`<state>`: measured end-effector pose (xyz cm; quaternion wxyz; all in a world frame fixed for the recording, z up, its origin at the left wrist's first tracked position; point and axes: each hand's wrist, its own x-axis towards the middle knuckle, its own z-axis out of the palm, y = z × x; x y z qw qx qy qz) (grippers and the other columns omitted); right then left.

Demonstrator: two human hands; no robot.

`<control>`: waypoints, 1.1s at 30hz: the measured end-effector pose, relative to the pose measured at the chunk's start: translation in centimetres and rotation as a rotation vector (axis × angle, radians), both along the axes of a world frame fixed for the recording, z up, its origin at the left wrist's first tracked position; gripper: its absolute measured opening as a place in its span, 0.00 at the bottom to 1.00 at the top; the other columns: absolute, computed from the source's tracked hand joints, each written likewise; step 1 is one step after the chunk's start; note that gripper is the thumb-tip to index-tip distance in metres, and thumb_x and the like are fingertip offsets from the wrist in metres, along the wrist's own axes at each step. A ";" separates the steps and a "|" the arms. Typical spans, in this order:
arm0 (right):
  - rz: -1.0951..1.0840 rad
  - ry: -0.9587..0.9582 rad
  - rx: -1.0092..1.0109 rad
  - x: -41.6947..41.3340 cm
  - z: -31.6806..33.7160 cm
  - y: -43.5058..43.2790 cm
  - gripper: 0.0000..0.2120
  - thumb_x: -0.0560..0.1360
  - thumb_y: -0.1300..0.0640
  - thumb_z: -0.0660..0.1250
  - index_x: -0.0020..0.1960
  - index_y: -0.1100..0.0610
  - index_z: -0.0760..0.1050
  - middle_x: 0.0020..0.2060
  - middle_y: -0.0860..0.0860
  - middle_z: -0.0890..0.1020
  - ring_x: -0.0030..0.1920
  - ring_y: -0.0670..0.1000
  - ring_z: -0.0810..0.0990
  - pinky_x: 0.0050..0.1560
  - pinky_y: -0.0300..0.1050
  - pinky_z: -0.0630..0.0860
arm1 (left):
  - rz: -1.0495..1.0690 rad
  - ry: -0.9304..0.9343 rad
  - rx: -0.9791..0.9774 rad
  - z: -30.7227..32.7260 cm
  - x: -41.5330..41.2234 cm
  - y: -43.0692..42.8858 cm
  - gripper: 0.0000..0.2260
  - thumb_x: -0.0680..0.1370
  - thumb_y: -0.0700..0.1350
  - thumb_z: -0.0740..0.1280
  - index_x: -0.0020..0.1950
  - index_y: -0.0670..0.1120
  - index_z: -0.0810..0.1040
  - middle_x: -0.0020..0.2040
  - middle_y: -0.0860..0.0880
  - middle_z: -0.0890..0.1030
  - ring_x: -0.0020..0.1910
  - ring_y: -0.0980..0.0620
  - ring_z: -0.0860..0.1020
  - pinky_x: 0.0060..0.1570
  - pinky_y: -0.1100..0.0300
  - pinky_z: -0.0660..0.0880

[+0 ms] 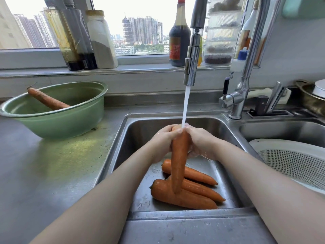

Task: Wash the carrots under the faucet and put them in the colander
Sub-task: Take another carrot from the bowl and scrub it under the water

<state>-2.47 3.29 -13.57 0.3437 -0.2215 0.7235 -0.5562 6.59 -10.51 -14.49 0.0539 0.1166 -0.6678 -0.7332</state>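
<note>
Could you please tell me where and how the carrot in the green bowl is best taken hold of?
Probably by its raised end, coming from above. The carrot leans tilted against the bowl's far-left wall, so that end stands free at the rim, while its lower end is hidden behind the near wall.

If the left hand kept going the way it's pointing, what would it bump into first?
Probably the right hand, just across the carrot that the left hand grips. Beyond that is the back wall of the sink, though depth is unclear.
</note>
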 end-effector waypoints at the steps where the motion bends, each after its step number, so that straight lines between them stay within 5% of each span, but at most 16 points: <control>1: -0.025 0.025 -0.013 -0.1 -0.1 -0.1 0.23 0.88 0.40 0.49 0.67 0.51 0.77 0.51 0.59 0.88 0.52 0.61 0.87 0.58 0.66 0.83 | 0.063 0.004 -0.008 0.3 -0.2 0.6 0.12 0.84 0.48 0.66 0.66 0.47 0.78 0.60 0.41 0.84 0.59 0.42 0.84 0.61 0.44 0.80; 5: -0.045 0.096 -0.086 -0.2 0.4 -0.1 0.18 0.89 0.48 0.51 0.68 0.51 0.77 0.51 0.58 0.85 0.48 0.58 0.87 0.49 0.58 0.86 | 0.259 -0.003 -0.055 0.8 -1.1 1.9 0.09 0.84 0.50 0.64 0.61 0.51 0.79 0.57 0.46 0.84 0.57 0.48 0.83 0.60 0.49 0.81; 8: 0.118 0.021 -0.130 -0.5 0.5 0.9 0.17 0.89 0.50 0.54 0.69 0.52 0.77 0.47 0.58 0.86 0.43 0.55 0.87 0.42 0.51 0.84 | 0.116 0.011 -0.032 0.7 -0.4 0.9 0.10 0.84 0.49 0.67 0.64 0.48 0.79 0.58 0.44 0.85 0.58 0.45 0.84 0.62 0.46 0.80; 11: 0.360 -0.087 -0.193 -1.9 0.6 2.3 0.18 0.86 0.51 0.60 0.74 0.49 0.75 0.63 0.63 0.83 0.58 0.61 0.84 0.59 0.60 0.81 | -0.132 0.092 0.003 0.7 0.7 -1.3 0.20 0.79 0.45 0.72 0.70 0.43 0.78 0.63 0.39 0.83 0.63 0.40 0.82 0.63 0.45 0.79; 14: 0.525 -0.154 -0.234 -2.8 0.3 3.0 0.28 0.80 0.62 0.67 0.79 0.51 0.69 0.73 0.66 0.73 0.69 0.65 0.76 0.70 0.65 0.73 | -0.191 0.115 -0.057 0.8 1.0 -2.1 0.19 0.76 0.42 0.76 0.66 0.45 0.82 0.64 0.37 0.82 0.63 0.37 0.82 0.64 0.42 0.78; 16: 0.597 -0.081 -0.104 -2.6 -0.4 2.6 0.32 0.75 0.66 0.72 0.77 0.52 0.70 0.70 0.64 0.77 0.70 0.65 0.76 0.72 0.65 0.72 | -0.154 0.102 -0.067 0.7 1.0 -2.2 0.19 0.72 0.45 0.79 0.63 0.47 0.85 0.63 0.39 0.83 0.63 0.37 0.82 0.65 0.39 0.77; 19: 0.532 0.215 0.147 -1.7 -1.5 1.5 0.26 0.69 0.59 0.80 0.66 0.55 0.79 0.60 0.56 0.86 0.64 0.58 0.83 0.72 0.63 0.74 | -0.141 0.102 -0.081 0.7 1.2 -2.4 0.20 0.74 0.48 0.78 0.65 0.46 0.84 0.64 0.41 0.83 0.65 0.39 0.81 0.65 0.40 0.78; 25: 0.349 0.318 0.124 -0.6 -0.7 0.1 0.28 0.63 0.51 0.81 0.63 0.51 0.80 0.54 0.49 0.88 0.58 0.51 0.86 0.63 0.54 0.81 | -0.070 0.068 -0.031 1.5 1.1 -3.1 0.14 0.85 0.41 0.62 0.67 0.44 0.81 0.61 0.41 0.84 0.60 0.44 0.82 0.59 0.49 0.79; 30: 0.313 0.400 0.225 -1.8 -0.6 1.4 0.18 0.71 0.59 0.80 0.58 0.48 0.81 0.51 0.48 0.87 0.54 0.49 0.86 0.58 0.49 0.83 | -0.002 0.013 -0.216 1.5 0.9 -2.2 0.13 0.82 0.40 0.67 0.64 0.50 0.84 0.58 0.46 0.86 0.59 0.47 0.84 0.61 0.49 0.81; 33: 0.281 0.403 0.302 -2.5 -0.8 2.0 0.18 0.69 0.57 0.81 0.57 0.49 0.82 0.50 0.50 0.87 0.52 0.52 0.87 0.55 0.54 0.85 | 0.079 0.000 -0.218 0.9 0.1 -0.5 0.12 0.79 0.38 0.69 0.58 0.50 0.87 0.53 0.47 0.88 0.56 0.46 0.85 0.58 0.46 0.83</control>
